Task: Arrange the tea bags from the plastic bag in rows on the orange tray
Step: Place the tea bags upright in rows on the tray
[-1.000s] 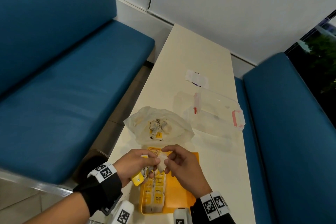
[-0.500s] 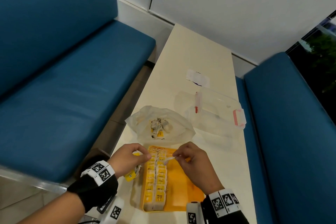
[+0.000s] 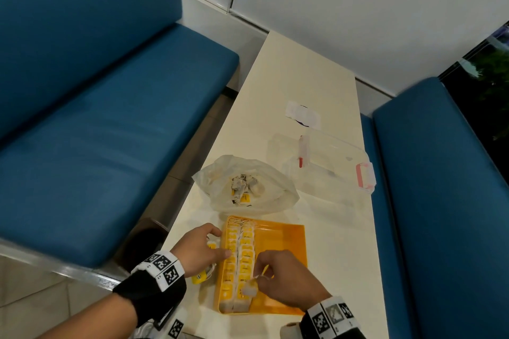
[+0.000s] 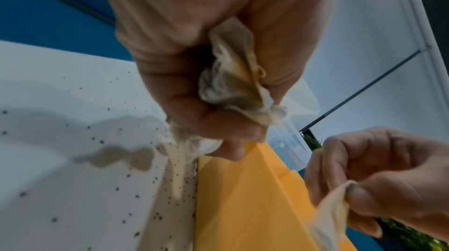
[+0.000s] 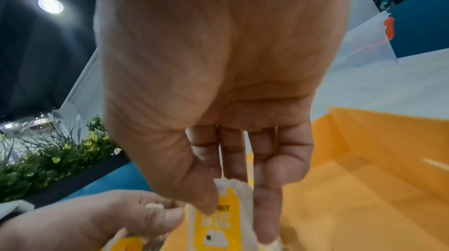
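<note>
The orange tray (image 3: 283, 239) lies at the table's near end with two rows of yellow-tagged tea bags (image 3: 239, 259) along its left side. My right hand (image 3: 278, 275) pinches one tea bag (image 3: 249, 289) between thumb and fingers over the near end of the right row; its yellow tag (image 5: 218, 222) shows in the right wrist view. My left hand (image 3: 203, 249) grips a bunch of crumpled tea bags (image 4: 233, 82) beside the tray's left rim (image 4: 243, 197). The white plastic bag (image 3: 242, 187) lies open just beyond the tray with more tea bags inside.
A clear plastic box with pink latches (image 3: 330, 165) sits right of the bag, and a small white packet (image 3: 303, 115) lies farther up the cream table (image 3: 300, 71). Blue benches (image 3: 110, 132) flank the table. Tea dust speckles the tabletop (image 4: 97, 159).
My hands separated. The right hand carried one tea bag toward me along the right row to its near end; the left stayed at the tray's left rim with its bunch.
</note>
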